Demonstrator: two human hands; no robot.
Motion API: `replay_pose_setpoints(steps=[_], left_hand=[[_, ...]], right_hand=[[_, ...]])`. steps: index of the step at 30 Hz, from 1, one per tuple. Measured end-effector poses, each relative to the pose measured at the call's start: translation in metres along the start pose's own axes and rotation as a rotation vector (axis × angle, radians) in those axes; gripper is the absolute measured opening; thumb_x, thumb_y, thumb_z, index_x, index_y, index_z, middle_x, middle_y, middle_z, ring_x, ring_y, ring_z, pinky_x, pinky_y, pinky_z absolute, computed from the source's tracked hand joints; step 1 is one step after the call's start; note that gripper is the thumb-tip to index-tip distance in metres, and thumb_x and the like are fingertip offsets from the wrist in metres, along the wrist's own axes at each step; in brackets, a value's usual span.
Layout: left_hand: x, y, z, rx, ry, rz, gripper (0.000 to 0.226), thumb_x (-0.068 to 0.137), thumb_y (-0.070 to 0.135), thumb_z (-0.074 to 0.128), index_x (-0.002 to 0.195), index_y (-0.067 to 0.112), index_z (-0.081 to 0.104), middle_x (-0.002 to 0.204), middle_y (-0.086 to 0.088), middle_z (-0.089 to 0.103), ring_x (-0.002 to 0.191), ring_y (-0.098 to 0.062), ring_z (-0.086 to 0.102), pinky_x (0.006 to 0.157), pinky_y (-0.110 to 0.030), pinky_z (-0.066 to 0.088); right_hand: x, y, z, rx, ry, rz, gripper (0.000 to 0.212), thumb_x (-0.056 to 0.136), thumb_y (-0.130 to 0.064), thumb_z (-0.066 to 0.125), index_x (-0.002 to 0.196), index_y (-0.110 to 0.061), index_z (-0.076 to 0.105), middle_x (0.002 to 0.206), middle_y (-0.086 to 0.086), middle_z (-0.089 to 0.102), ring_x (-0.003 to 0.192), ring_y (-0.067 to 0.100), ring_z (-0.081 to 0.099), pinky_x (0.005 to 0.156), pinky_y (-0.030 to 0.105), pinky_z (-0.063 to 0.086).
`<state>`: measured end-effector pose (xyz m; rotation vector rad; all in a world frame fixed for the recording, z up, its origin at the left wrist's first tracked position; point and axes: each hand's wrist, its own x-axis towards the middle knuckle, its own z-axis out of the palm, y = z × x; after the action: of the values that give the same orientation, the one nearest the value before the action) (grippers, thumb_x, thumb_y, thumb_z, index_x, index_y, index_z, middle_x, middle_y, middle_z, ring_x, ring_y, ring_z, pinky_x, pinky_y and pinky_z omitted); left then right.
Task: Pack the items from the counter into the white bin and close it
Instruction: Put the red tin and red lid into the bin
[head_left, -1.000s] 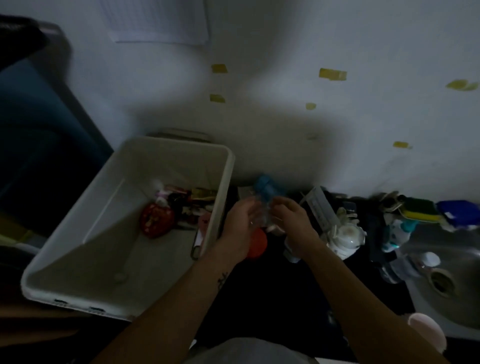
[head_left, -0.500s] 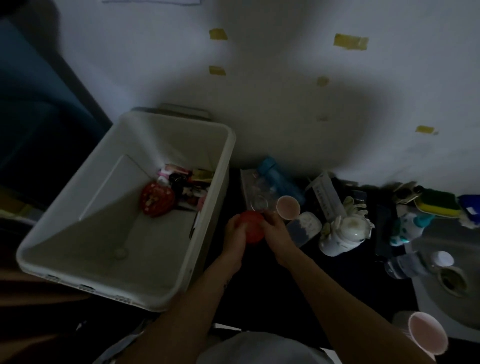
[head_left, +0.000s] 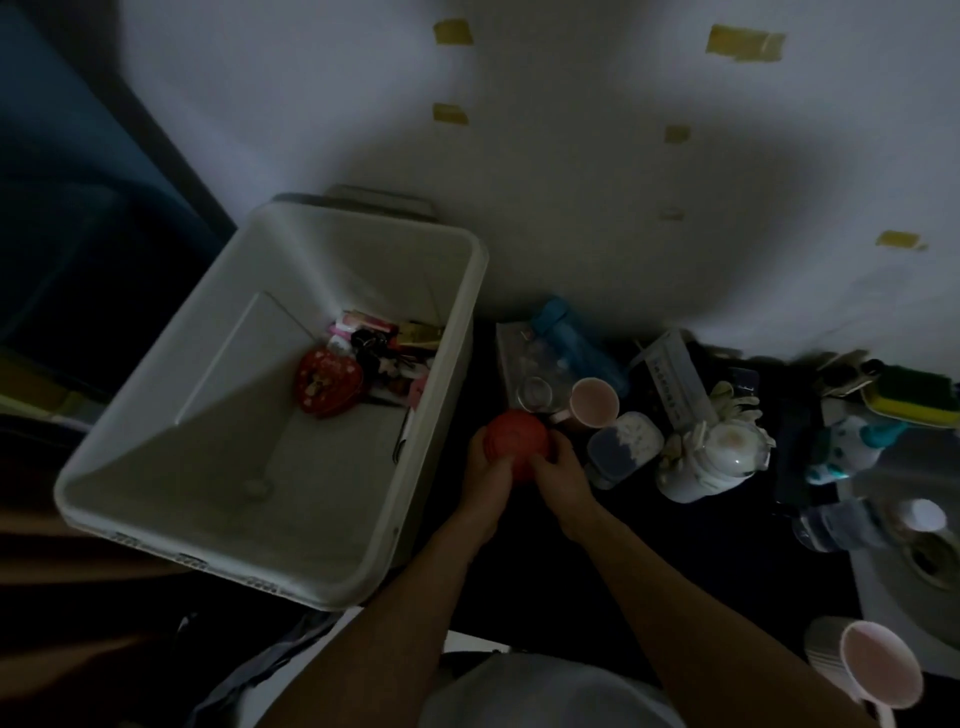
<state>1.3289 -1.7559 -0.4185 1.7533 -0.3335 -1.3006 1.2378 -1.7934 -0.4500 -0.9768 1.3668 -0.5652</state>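
Head view: left hand (head_left: 483, 473) and right hand (head_left: 563, 475) clamp their fingers (head_left: 551, 451) on a round red ribbed plastic object (head_left: 517, 439) — probably steadying it for the open white plastic bin (head_left: 470, 312) just left of the fingers.

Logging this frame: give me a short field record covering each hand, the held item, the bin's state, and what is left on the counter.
left hand: grips the red round object from its left
right hand: grips the same object from its right
held item position: outside the white bin, beside its right wall
bin state: open, no lid on it; red heart-shaped tin and small items at its far end
on counter: pink cup, blue bottle, others unclear
light: dim
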Motion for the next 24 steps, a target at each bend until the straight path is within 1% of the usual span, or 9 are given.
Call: replay_pose_setpoints(steps=[3,6,8,11,14,17,21,23,24], left_hand=[[-0.008,0.006,0.000,0.039,0.058,0.044,0.073,0.085,0.014,0.062,0.148,0.029,0.030,0.143,-0.006,0.045,0.122,-0.023,0.052,0.101,-0.039,0.047],[-0.016,0.016,0.002,0.059,0.087,0.081,0.068,0.087,0.023,0.064,0.147,0.027,0.032,0.144,-0.007,0.042,0.124,-0.026,0.051,0.104,-0.047,0.046],[-0.023,0.023,0.004,0.067,0.037,0.114,0.059,0.089,0.026,0.062,0.143,0.027,0.038,0.140,-0.007,0.042,0.120,-0.025,0.053,0.101,-0.046,0.048],[-0.035,0.037,0.011,0.097,-0.011,0.188,0.054,0.089,0.025,0.060,0.139,0.027,0.042,0.136,-0.002,0.035,0.118,-0.022,0.051,0.098,-0.038,0.050],[-0.049,0.051,0.021,0.235,-0.013,0.342,0.051,0.091,0.030,0.059,0.138,0.024,0.041,0.135,0.001,0.029,0.122,-0.021,0.040,0.093,-0.027,0.040],[-0.063,0.070,0.023,0.322,-0.017,0.509,0.049,0.093,0.032,0.057,0.137,0.022,0.039,0.136,0.003,0.025,0.123,-0.019,0.032,0.098,-0.029,0.038],[-0.073,0.106,0.008,0.236,-0.053,0.612,0.046,0.094,0.022,0.057,0.137,0.019,0.042,0.133,0.001,0.026,0.123,-0.020,0.041,0.105,-0.036,0.042],[-0.073,0.123,-0.008,0.211,-0.042,0.654,0.044,0.094,0.020,0.057,0.135,0.020,0.044,0.129,0.004,0.028,0.121,-0.018,0.044,0.100,-0.028,0.041],[-0.071,0.132,-0.018,0.208,-0.027,0.678,0.044,0.093,0.021,0.058,0.135,0.020,0.046,0.129,0.004,0.029,0.120,-0.017,0.045,0.097,-0.024,0.040]], right_hand=[[-0.008,-0.009,-0.002,-0.083,0.047,-0.090,0.046,0.088,-0.015,0.060,0.133,-0.012,0.053,0.125,0.013,0.060,0.110,0.025,0.062,0.096,0.046,0.053],[-0.017,-0.021,-0.010,-0.154,0.109,-0.227,0.033,0.089,-0.014,0.059,0.121,-0.011,0.061,0.117,0.013,0.061,0.106,0.026,0.062,0.095,0.048,0.052],[-0.025,-0.031,-0.019,-0.184,0.155,-0.274,0.029,0.091,-0.019,0.059,0.119,-0.014,0.060,0.117,0.011,0.059,0.105,0.024,0.061,0.092,0.044,0.053],[-0.035,-0.050,-0.032,-0.168,0.243,-0.356,0.025,0.090,-0.025,0.060,0.115,-0.027,0.056,0.112,0.004,0.057,0.097,0.016,0.060,0.078,0.029,0.053],[-0.041,-0.070,-0.043,-0.095,0.326,-0.355,0.025,0.090,-0.033,0.063,0.113,-0.032,0.053,0.119,-0.001,0.047,0.104,0.014,0.054,0.086,0.030,0.048],[-0.051,-0.091,-0.047,-0.034,0.377,-0.394,0.025,0.089,-0.040,0.064,0.112,-0.032,0.056,0.124,0.003,0.053,0.106,0.013,0.056,0.084,0.023,0.045],[-0.066,-0.119,-0.034,0.056,0.342,-0.455,0.031,0.090,-0.044,0.064,0.116,-0.029,0.058,0.125,0.004,0.058,0.107,0.013,0.061,0.078,0.019,0.049],[-0.074,-0.135,-0.019,0.100,0.338,-0.471,0.033,0.089,-0.046,0.064,0.116,-0.028,0.057,0.124,0.005,0.057,0.104,0.012,0.062,0.071,0.018,0.052],[-0.077,-0.145,-0.009,0.092,0.340,-0.481,0.035,0.089,-0.048,0.063,0.117,-0.029,0.056,0.125,0.005,0.057,0.104,0.013,0.062,0.074,0.021,0.054]])
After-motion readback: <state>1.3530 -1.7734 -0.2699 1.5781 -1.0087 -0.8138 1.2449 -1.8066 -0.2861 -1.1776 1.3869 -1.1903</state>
